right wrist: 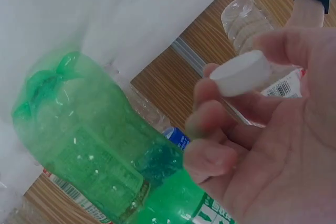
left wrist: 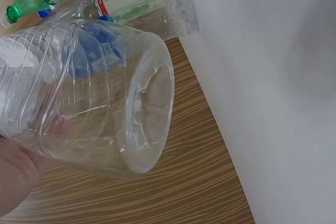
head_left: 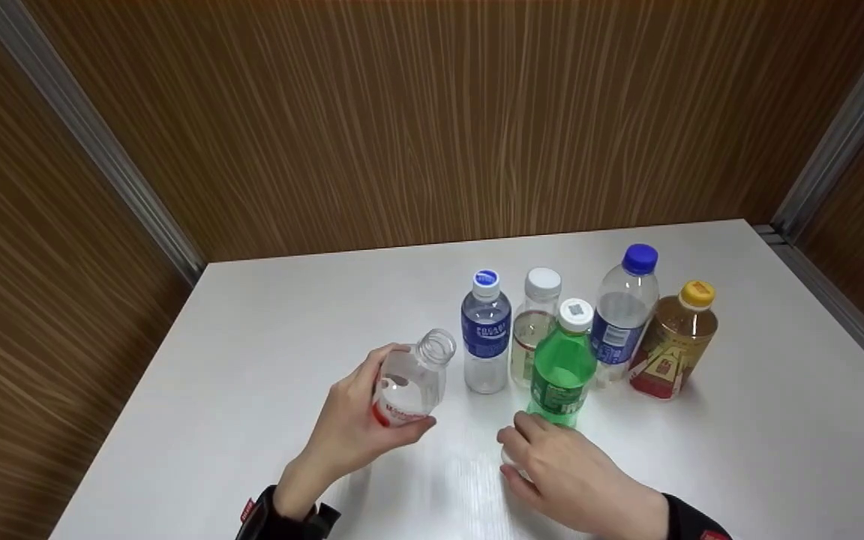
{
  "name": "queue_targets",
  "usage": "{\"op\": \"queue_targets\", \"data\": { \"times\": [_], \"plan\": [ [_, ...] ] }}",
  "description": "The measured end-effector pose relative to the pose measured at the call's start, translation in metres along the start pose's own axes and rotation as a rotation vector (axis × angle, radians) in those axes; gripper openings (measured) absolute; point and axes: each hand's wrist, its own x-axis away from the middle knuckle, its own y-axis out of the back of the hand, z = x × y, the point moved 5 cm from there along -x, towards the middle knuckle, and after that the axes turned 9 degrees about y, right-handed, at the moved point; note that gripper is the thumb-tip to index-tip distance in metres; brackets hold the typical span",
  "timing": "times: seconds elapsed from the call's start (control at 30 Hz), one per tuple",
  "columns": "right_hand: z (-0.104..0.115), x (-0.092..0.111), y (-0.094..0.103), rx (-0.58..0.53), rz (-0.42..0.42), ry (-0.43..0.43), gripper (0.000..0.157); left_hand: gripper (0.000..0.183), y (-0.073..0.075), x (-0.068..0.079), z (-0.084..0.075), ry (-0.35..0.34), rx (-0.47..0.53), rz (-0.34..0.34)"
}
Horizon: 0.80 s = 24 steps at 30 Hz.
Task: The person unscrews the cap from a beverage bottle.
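Note:
My left hand (head_left: 361, 420) grips a clear plastic bottle (head_left: 409, 390) with a red and white label. Its open mouth has no cap on it and tilts up to the right; the ribbed base (left wrist: 149, 103) fills much of the left wrist view. A white bottle cap (right wrist: 242, 73) is pinched between the thumb and fingers of my right hand (head_left: 563, 472), low over the table. In the head view those fingers mostly hide the cap. Right behind this hand stands a green bottle (head_left: 563, 367) with a white cap.
On the white table (head_left: 267, 360), a blue-labelled bottle (head_left: 486, 337), a white-capped clear bottle (head_left: 533, 322), a blue-capped bottle (head_left: 623, 315) and a yellow-capped brown bottle (head_left: 676, 341) stand grouped around the green one. Wood-grain panels (head_left: 432, 127) rise behind and at the sides.

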Motion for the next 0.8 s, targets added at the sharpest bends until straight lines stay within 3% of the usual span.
{"op": "queue_targets", "data": {
  "times": [0.4, 0.8],
  "plan": [
    [0.0, 0.002, -0.024, 0.039, 0.083, 0.077, 0.015, 0.082, 0.0, 0.0, 0.0, -0.004, -0.019, 0.003],
    [-0.003, 0.004, -0.034, 0.008, 0.158, 0.049, 0.016, 0.082, -0.002, 0.0, 0.0, 0.022, -0.017, 0.022]
  ]
}}
